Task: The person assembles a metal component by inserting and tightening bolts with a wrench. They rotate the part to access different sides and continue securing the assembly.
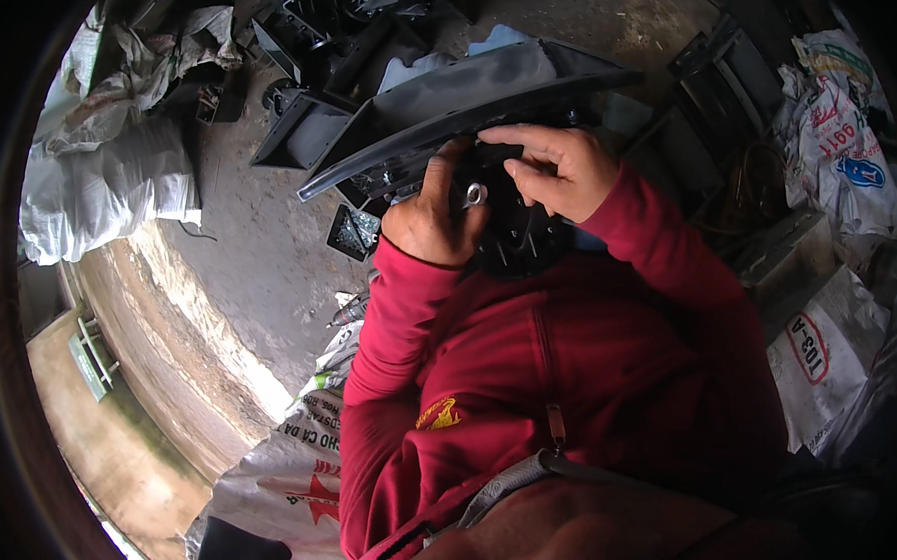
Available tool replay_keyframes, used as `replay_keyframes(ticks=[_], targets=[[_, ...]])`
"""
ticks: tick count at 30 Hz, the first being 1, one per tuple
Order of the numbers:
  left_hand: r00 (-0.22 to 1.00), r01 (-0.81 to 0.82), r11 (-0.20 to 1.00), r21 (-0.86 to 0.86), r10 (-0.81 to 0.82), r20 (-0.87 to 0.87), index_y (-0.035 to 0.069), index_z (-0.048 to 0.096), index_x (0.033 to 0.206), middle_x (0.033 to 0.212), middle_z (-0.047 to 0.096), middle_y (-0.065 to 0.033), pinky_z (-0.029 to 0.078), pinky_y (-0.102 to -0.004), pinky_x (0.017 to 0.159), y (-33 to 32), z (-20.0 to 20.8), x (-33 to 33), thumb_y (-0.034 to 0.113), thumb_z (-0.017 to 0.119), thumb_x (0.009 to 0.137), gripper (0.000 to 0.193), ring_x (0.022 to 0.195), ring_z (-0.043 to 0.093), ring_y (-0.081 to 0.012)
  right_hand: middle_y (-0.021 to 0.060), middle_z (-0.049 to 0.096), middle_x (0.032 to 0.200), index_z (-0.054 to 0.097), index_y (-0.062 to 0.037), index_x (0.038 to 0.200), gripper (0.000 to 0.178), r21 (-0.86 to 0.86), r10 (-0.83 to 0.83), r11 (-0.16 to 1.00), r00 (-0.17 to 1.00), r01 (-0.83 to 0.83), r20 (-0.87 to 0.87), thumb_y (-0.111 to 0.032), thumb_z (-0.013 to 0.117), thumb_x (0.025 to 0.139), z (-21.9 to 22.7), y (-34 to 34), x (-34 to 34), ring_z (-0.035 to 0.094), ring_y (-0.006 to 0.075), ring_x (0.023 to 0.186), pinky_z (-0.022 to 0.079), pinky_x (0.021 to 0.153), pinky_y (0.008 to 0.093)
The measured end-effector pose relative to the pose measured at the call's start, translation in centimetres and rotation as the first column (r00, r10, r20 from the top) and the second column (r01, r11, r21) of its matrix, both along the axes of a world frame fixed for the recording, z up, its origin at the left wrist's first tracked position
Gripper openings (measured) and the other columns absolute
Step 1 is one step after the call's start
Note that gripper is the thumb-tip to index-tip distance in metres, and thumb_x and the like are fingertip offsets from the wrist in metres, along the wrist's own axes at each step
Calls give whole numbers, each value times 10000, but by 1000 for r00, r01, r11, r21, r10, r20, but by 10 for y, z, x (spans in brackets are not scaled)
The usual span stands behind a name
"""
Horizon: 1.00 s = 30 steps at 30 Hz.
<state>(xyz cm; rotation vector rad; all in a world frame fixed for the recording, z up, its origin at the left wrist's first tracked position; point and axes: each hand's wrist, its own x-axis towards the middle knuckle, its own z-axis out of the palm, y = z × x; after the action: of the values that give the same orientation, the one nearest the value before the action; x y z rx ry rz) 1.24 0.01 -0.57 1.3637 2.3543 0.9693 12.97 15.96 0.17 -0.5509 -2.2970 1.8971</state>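
A long, dark metal housing (467, 93) with a bent rim lies tilted in front of me, its near side in shadow. My left hand (433, 216) is at that near side, its index finger stretched up to the housing and the other fingers folded. A shiny metal ring (475, 194) shows beside its thumb; I cannot tell if the hand grips it. My right hand (563, 168) reaches in from the right. Its index finger points along the housing's underside, with the thumb held apart below. Dark parts below the hands are hard to make out.
A small black tray of metal fasteners (352, 232) sits on the floor at the left, with a dark power tool (348, 311) nearer me. More dark housings (305, 132) lie beyond. White sacks (843, 147) stand at the right; plastic sheeting (112, 190) lies far left.
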Motion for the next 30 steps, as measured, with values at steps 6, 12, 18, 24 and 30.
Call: replay_keyframes(ticks=[6, 12, 18, 24, 30], targets=[[981, -13, 998, -66, 1, -192, 184, 548, 1270, 931, 700, -126, 540, -383, 589, 3, 9, -2, 229, 683, 790, 501, 708, 684, -309, 58, 657, 672, 605, -60, 1212, 337, 127, 28, 992, 1000, -27, -8, -105, 610, 878, -2, 2, 0, 611, 88, 575, 483, 543, 252], [974, -30, 999, -36, 21, -225, 209, 559, 1262, 894, 705, -102, 538, -370, 555, -2, -2, -4, 234, 675, 800, 476, 671, 686, -282, 23, 614, 614, 597, -76, 1237, 350, 124, 15, 992, 1000, -12, -21, -81, 584, 887, 0, 3, 0, 553, 64, 517, 457, 520, 237], [974, -31, 996, 83, 49, -222, 189, 585, 1225, 897, 708, -99, 545, -359, 570, 1, -3, -1, 218, 688, 790, 448, 681, 691, -269, -4, 583, 583, 580, -90, 1266, 354, 119, -2, 993, 1000, 5, -21, -86, 545, 914, -2, 3, 3, 506, 43, 471, 429, 469, 223], [969, 31, 995, 92, -7, -246, 173, 602, 1209, 878, 708, -86, 545, -356, 616, -2, -1, -9, 207, 690, 792, 427, 737, 693, -278, -7, 580, 580, 571, -95, 1276, 355, 49, 0, 999, 998, -4, 67, -90, 527, 924, 7, 1, 6, 492, 36, 450, 416, 443, 218], [972, -6, 1000, -23, 0, -236, 151, 615, 1181, 870, 707, -99, 543, -360, 615, -3, 2, -8, 206, 683, 801, 391, 739, 693, -286, -10, 565, 563, 554, -93, 1290, 366, -31, 50, 998, 989, -46, 139, -89, 511, 927, 13, 5, 4, 473, 34, 433, 403, 426, 215]])
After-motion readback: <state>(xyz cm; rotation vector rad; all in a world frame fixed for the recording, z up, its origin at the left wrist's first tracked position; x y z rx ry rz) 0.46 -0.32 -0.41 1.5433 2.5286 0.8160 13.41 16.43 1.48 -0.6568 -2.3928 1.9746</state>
